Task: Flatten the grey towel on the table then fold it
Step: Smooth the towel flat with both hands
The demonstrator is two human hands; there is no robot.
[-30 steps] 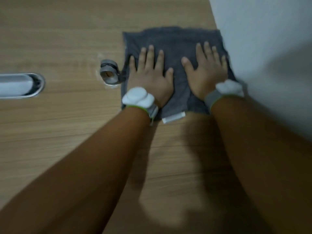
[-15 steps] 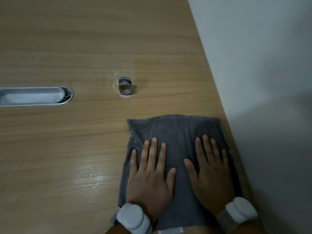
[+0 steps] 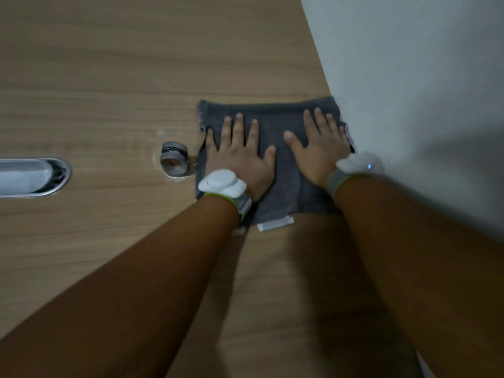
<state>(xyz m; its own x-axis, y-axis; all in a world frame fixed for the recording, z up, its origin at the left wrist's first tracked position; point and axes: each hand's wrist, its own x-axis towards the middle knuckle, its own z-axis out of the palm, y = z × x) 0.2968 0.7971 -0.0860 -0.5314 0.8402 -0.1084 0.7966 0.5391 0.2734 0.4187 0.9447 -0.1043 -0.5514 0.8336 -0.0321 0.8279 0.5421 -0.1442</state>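
a: while both palms press down, where is the towel (image 3: 283,170)?

b: flat on the table (image 3: 136,77), at its right edge, its right side touching the white wall (image 3: 409,77). it's grey, roughly square, folded (a seam runs down the middle between the hands).

a: and the left hand (image 3: 240,156)?

b: spread open, fingers (image 3: 239,126) straight and pointing away, palm flat on the left half of the towel. nothing grasped, the grip is released.

a: right hand (image 3: 317,148)?

b: same, open and flat on the right half, fingers splayed, little finger close to the wall. it holds nothing either.

a: the hands touch each other?

b: no, the thumbs point toward each other with a strip of towel between them.

a: anything on the wrists?

b: a white band (image 3: 222,185) on the left wrist, another (image 3: 360,165) on the right (a small blue light on that one).

a: what else is there?

b: a white tag (image 3: 275,223) sticks out from the towel's near edge. a metal ring (image 3: 174,159) sits just beside the towel's left edge. well apart to the left, a long metal slot (image 3: 32,177) is set into the table.
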